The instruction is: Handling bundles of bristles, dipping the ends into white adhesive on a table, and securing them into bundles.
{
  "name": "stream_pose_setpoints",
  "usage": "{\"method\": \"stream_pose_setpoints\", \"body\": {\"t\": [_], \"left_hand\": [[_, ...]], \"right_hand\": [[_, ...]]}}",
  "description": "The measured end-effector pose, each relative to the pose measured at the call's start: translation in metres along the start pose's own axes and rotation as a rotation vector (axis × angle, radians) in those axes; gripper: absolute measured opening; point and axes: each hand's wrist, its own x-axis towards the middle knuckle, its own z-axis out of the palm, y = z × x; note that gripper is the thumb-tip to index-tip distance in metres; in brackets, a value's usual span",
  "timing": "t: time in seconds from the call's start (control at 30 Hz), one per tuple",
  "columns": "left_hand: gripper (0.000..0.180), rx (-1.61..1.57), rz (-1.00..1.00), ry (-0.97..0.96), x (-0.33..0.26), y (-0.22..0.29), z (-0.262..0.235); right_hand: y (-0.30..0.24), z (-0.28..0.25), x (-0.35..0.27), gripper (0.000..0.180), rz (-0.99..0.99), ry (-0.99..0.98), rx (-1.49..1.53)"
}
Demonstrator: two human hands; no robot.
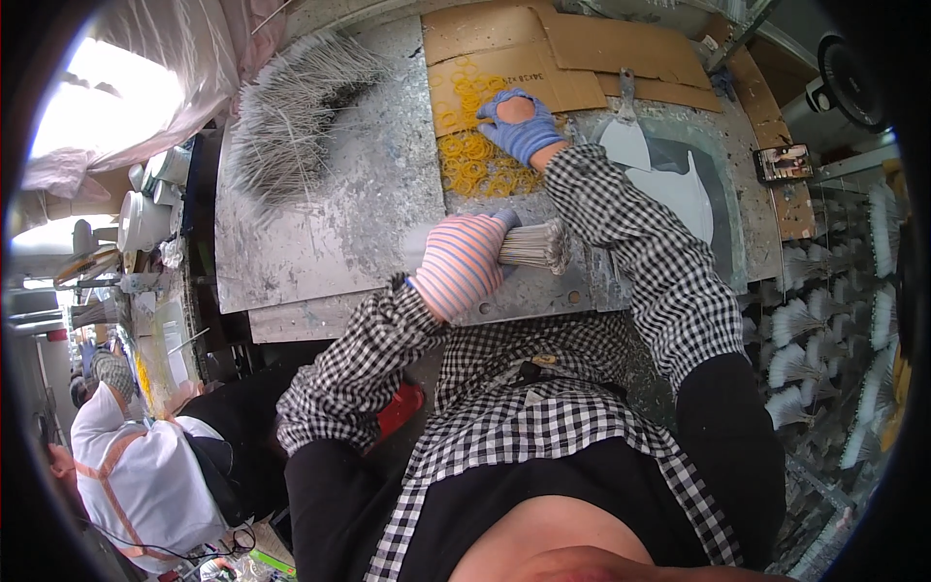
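My left hand (460,260), in a white glove with orange and blue stripes, is closed round a bundle of thin grey rods (531,246). The bundle lies level above the bench's front part, its knobby ends pointing right. Farther off, my right hand (524,124) wears a blue glove with a bare patch on its back. It reaches over a heap of yellow rubber bands (475,173), thumb and fingers apart at the bands. Part of the heap spreads onto cardboard (490,37). A large pile of similar thin grey rods (296,121) lies at the far left.
White paste (679,192) spreads on a dark plate at the right, with a scraper (627,124) by it. A phone (784,163) stands at the bench's right edge. Racks of white fanned bundles (800,320) are at my right. Another person (145,475) works at lower left.
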Motion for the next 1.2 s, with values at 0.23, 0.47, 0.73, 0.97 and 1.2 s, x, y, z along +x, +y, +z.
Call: {"method": "stream_pose_setpoints", "body": {"t": [0.23,0.47,0.73,0.97,1.2], "left_hand": [[0.027,-1.203,-0.258,0.412,-0.030,0.004,-0.022],[0.035,-1.305,-0.250,0.583,-0.007,-0.009,-0.028],[0.022,-0.890,-0.263,0.654,0.009,-0.011,-0.014],[0.016,-0.858,-0.216,0.572,0.018,-0.017,-0.003],[0.019,-1.284,-0.156,0.358,-0.017,0.010,-0.003]], "right_hand": [[0.009,0.005,0.000,0.025,-0.054,0.104,-0.018],[0.016,-0.029,-0.048,0.022,-0.091,0.253,0.220],[-0.031,-0.077,-0.104,0.027,-0.117,0.311,0.742],[-0.049,-0.083,-0.149,0.028,-0.403,-0.207,1.830],[-0.012,-0.111,-0.173,0.054,0.122,0.085,1.441]]}}
